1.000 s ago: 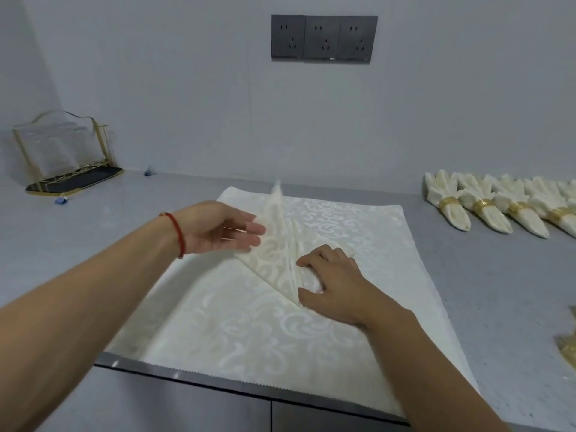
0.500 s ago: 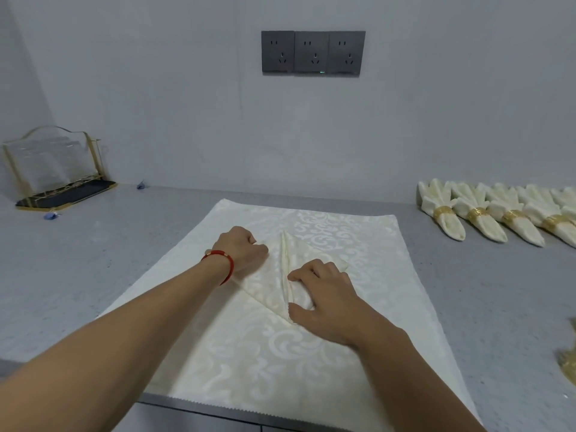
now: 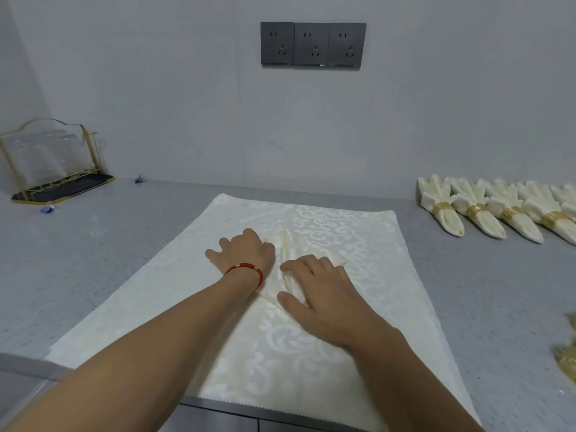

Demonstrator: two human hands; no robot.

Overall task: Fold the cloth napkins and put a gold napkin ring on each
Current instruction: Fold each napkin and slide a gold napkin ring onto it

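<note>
Under both hands, folded napkin.

Two hands: a left hand and a right hand. One big cloth with one small folded napkin on it. Right of the big cloth lie maybe five ringed napkins; the edge cuts them off. Three wall sockets. One glass stand.

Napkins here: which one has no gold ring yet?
The folded napkin under both hands, on the large cloth; the finished napkins at right each wear one.
</note>
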